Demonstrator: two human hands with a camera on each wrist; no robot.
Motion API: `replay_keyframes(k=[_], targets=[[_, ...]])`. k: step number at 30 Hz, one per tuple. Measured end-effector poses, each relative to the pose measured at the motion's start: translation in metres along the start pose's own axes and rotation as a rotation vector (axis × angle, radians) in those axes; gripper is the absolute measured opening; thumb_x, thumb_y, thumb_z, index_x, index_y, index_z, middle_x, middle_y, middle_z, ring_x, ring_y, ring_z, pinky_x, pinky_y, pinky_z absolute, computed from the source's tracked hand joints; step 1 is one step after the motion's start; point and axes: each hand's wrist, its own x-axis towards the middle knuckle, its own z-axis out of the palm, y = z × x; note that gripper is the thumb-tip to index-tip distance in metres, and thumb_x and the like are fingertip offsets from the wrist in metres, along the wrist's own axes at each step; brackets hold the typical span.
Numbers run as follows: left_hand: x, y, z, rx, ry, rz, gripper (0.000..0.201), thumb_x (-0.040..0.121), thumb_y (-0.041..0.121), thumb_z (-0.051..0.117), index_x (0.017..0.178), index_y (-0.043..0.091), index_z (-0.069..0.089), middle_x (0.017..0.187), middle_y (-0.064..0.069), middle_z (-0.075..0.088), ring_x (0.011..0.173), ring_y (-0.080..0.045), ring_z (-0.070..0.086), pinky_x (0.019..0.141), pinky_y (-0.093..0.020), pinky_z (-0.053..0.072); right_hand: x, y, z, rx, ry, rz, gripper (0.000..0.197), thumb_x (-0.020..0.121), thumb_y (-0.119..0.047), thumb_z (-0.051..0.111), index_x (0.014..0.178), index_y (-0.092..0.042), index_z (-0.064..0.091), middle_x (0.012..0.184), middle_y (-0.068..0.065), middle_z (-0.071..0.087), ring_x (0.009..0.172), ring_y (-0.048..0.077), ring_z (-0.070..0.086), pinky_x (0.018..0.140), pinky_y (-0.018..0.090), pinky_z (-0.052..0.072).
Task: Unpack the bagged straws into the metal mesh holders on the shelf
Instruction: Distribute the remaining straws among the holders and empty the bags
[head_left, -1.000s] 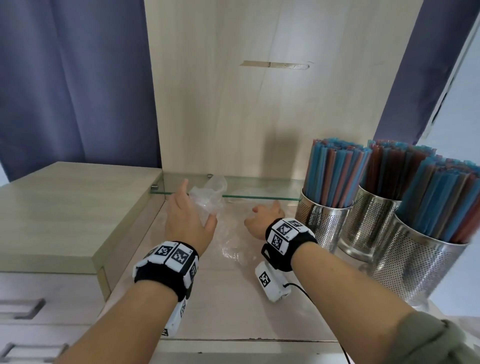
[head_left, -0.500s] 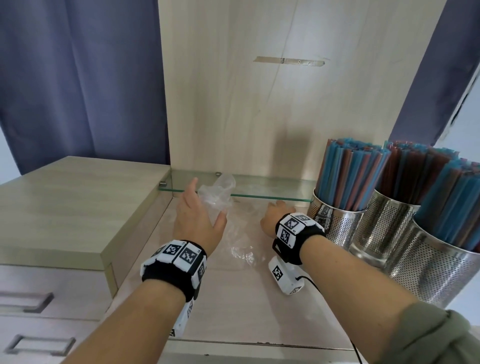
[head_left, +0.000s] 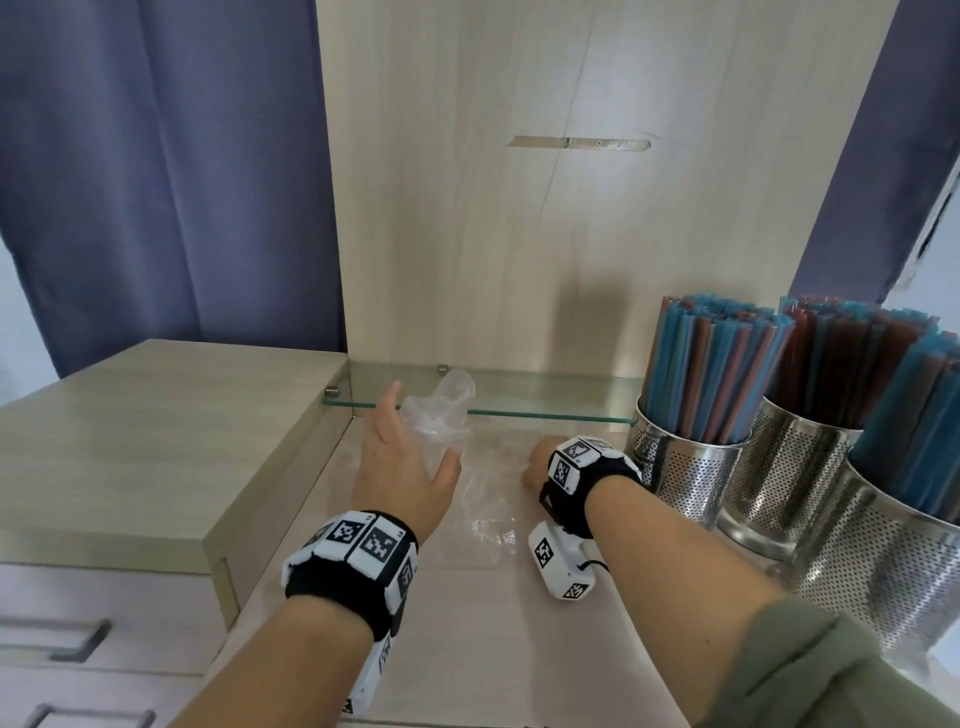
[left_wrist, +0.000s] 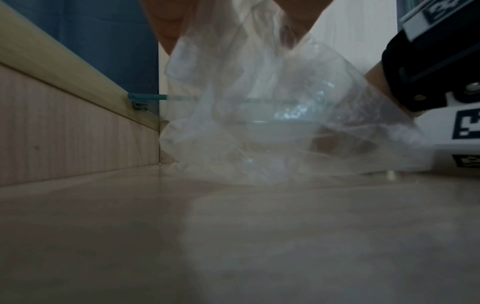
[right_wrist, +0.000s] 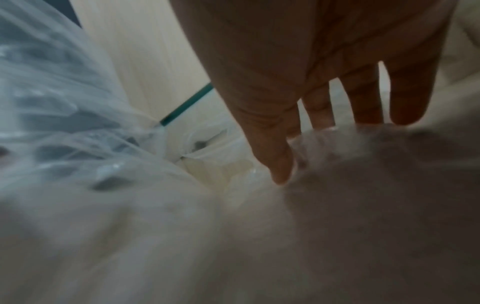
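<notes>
Three perforated metal holders stand in a row at the right of the head view: the first holder (head_left: 688, 462) nearest the middle, the second holder (head_left: 789, 467) behind and right of it, and the third holder (head_left: 883, 561) at the right edge, cut off by the frame. Each is packed with upright straws (head_left: 717, 364), blue and reddish-brown, standing well above the rims. All three rest on the pale shelf surface (head_left: 467, 623), in front of a narrow glass shelf (head_left: 545, 395) along the wooden back panel.

One clear plastic bag (head_left: 441, 415) sits in the middle of the head view, between the two hands. It appears empty; no straws show through it, though its crumpled film is hard to read. Its upper part bunches up over the glass shelf's edge and the rest spreads flat toward the bottom of the frame.

The left hand (head_left: 400, 467) grasps the bunched upper part of the bag, thumb on the right side of it; in the left wrist view the bag (left_wrist: 259, 113) hangs from the fingers at the top edge, which are mostly cropped. The right hand (head_left: 535, 462) lies low on the flat film just left of the first holder, largely hidden behind its wristband in the head view. In the right wrist view its fingers (right_wrist: 280, 160) point down, straight and slightly spread, tips pressing the film (right_wrist: 103, 216); the lower half of that picture is blurred.
</notes>
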Motion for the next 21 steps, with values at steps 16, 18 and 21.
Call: replay_keyframes(k=[16,18,21], targets=[[0.002,-0.002,-0.002,0.078,0.060,-0.050,0.098,0.078,0.036,0.073,0.152,0.013,0.012,0.148,-0.011,0.032,0.134,-0.030,0.036,0.105,-0.044,0.037,-0.062,-0.007,-0.006,0.146,0.373,-0.063,0.098,0.069,-0.048,0.082,0.145,-0.028,0.023,0.140,0.010,0.033,0.128,0.031,0.037,0.101,0.044,0.044],[0.002,0.000,-0.003,0.066,0.058,-0.040,0.101,0.076,0.038,0.075,0.152,0.015,0.013,0.145,-0.011,0.035,0.131,-0.030,0.037,0.104,-0.042,0.036,-0.050,-0.008,0.003,0.226,0.236,-0.038,0.107,0.066,-0.043,0.086,0.148,-0.030,0.017,0.144,0.012,0.028,0.130,0.033,0.038,0.101,0.044,0.045],[0.001,0.003,-0.004,0.045,0.040,0.009,0.102,0.075,0.044,0.075,0.152,0.020,0.013,0.141,-0.011,0.037,0.129,-0.029,0.038,0.103,-0.040,0.035,-0.036,-0.012,0.018,0.229,0.028,-0.032,0.107,0.070,-0.046,0.081,0.151,-0.029,0.014,0.144,0.009,0.041,0.124,0.032,0.052,0.099,0.043,0.047]])
